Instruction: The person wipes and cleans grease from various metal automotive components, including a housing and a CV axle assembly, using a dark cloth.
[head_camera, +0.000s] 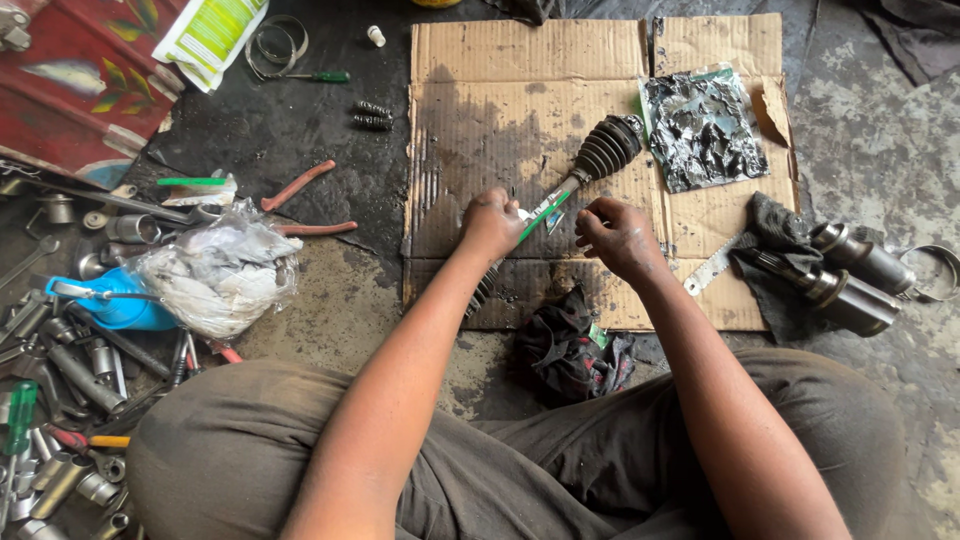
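Gripping axle shaft (553, 198) with ribbed black rubber boot over greasy cardboard (500, 110): left hand (490, 222) closed round shaft; right hand (618, 236) pinching green strip (542, 216). Crumpled silver foil packet (702, 128) upper right; green-white pouch (210, 35) upper left.

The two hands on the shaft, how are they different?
The left hand is a closed fist around the shaft; the right hand only pinches near it with bent fingers. The left hand sits nearer the rag bundle, the right nearer the foil. Both are greasy and over the cardboard.
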